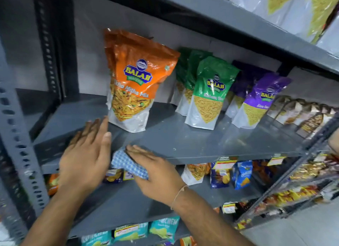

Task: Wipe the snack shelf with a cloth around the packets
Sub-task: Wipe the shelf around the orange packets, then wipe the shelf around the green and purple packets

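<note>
1. Pressed flat under the right hand [156, 170], fingers straight and together, the blue-checked cloth [128, 165] lies at the front lip of the grey shelf [183, 141]; nothing is pinched.
2. Open and empty, the left hand [86, 154] rests palm-down on the shelf, fingertips just beside the orange Balaji packet [135, 84].
3. Soft and light, the cloth will likely bunch; a flat palm over its middle suits it best.
4. Packets look light, crinkly and easy to tip.
5. Count on this shelf: one orange row, three green packets [209, 95], at least two purple packets [256, 102], several brown ones [302, 115] too blurred to count.
</note>
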A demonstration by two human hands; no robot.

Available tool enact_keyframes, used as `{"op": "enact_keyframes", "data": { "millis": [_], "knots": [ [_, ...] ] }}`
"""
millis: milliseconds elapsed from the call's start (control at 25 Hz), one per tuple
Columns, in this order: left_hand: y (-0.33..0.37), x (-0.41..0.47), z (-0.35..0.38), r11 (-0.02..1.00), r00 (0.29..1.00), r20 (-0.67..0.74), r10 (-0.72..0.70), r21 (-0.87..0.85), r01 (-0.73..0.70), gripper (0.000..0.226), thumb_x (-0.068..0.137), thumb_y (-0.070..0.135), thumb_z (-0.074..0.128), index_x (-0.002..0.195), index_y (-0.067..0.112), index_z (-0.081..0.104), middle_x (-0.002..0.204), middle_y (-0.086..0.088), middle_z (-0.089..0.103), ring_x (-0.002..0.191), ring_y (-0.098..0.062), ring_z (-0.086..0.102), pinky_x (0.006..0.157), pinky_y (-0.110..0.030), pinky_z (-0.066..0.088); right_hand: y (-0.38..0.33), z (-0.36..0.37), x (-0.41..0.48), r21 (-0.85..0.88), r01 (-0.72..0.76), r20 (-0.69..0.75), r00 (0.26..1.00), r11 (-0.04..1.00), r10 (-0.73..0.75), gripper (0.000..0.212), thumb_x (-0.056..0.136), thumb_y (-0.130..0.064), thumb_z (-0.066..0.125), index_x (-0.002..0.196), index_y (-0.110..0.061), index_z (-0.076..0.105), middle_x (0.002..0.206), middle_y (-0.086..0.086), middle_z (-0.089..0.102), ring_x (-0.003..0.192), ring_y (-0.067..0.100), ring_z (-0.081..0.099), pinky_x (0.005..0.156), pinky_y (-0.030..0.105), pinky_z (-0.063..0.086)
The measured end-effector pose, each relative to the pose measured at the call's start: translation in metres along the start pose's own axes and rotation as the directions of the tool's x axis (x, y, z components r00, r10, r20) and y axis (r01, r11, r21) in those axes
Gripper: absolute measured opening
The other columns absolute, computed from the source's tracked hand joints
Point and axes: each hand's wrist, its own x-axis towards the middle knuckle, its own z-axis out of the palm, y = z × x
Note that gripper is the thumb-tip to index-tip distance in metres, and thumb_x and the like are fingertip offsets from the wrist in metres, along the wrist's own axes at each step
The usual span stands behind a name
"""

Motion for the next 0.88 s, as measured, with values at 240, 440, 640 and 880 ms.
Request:
{"op": "enact_keyframes", "data": {
  "millis": [240,440,640,880],
  "knots": [
    [-0.001,-0.007,-0.010,0.999,0.999,-0.007,0.031,-0.024,-0.031,0.072,0.106,0.059,0.005,0.167,0.027,0.025,0.171,-0.009,0.035,0.162,-0.025,0.024,0.130,-0.054,0.024,0.027,-0.071,-0.051,0.840,-0.266,-0.095,0.786,0.473,0.611,0.017,0.080,-0.014,0.071,0.096,-0.018,0.077,0.091,0.007,0.077,0.090,0.029,0.074,0.084,0.044,0.059],
    [0.074,-0.015,0.024,0.977,0.968,-0.134,0.214,0.031,-0.212,0.065,0.108,0.046,0.021,0.161,0.013,0.040,0.168,-0.014,0.040,0.160,-0.035,0.028,0.127,-0.061,0.026,0.140,-0.168,-0.093,0.957,-0.265,0.265,0.640,-0.116,0.721,0.054,0.079,-0.045,0.073,0.123,-0.014,0.073,0.119,0.016,0.075,0.104,0.034,0.072,0.089,0.048,0.056],
    [0.180,0.017,0.117,0.968,0.971,0.145,0.192,0.135,-0.212,0.067,0.105,0.061,0.018,0.166,0.035,0.024,0.176,0.007,0.022,0.164,-0.011,0.008,0.132,-0.048,0.018,0.247,-0.241,-0.101,0.974,-0.198,0.216,0.661,-0.111,0.719,0.059,0.089,-0.052,0.064,0.135,-0.015,0.065,0.130,0.012,0.070,0.120,0.034,0.065,0.109,0.051,0.046],
    [0.186,0.024,0.144,0.963,0.987,0.162,0.006,0.265,-0.049,0.079,0.095,0.077,0.001,0.166,0.043,0.009,0.177,0.012,0.009,0.163,-0.007,-0.003,0.133,-0.042,0.015,0.312,-0.274,-0.031,0.934,-0.223,-0.032,0.726,0.279,0.686,0.033,0.084,-0.016,0.078,0.116,-0.009,0.073,0.104,0.013,0.079,0.099,0.034,0.076,0.088,0.050,0.061]
  ]
}}
